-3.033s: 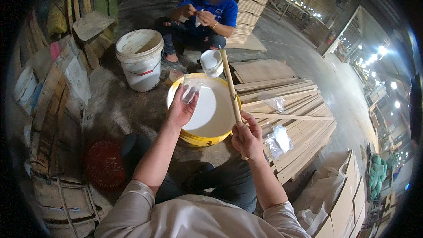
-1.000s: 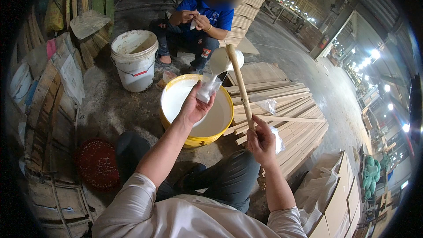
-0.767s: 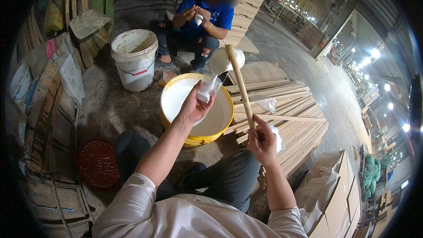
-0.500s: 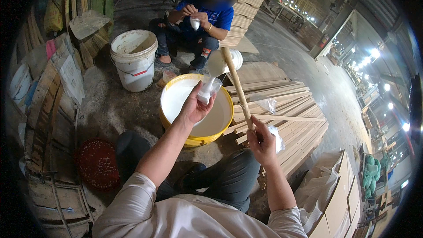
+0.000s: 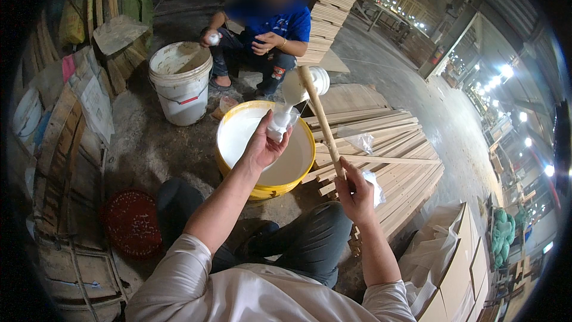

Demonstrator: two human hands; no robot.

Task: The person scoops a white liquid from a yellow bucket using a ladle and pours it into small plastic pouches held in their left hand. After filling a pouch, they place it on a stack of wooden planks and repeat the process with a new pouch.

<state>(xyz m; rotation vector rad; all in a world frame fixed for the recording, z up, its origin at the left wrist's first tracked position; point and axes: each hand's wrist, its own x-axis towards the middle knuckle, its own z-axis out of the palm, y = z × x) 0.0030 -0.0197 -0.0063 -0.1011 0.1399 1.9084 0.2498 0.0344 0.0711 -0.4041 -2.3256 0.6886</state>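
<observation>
A: What does your left hand [image 5: 263, 146] show? Your fingers are curled around a clear plastic bag [image 5: 281, 124], its mouth facing up and white paste inside it.

B: And your right hand [image 5: 356, 189] is closed around the lower part of a wooden stick [image 5: 325, 124]. Up at the far end of that stick, beyond your grip and to its left, is a white cup [image 5: 304, 85], tipped over toward your left hand.

A: From the cup's lip a white stream reaches down into the bag, just above your left fingers.

B: Behind and below your left hand stands the yellow bucket [image 5: 268, 191], with more white paste in it. Farther off, to the left of that hand, there's a white bucket [image 5: 182, 98] with stains on its inner wall.

A: Just past your right hand, to its right, a plastic packet [image 5: 376, 188] lies on the wooden strips [image 5: 399, 173].

B: Well beyond both your hands sits a co-worker [image 5: 292, 27] in a blue shirt, with a small white bundle [image 5: 214, 39] in one hand.
</observation>
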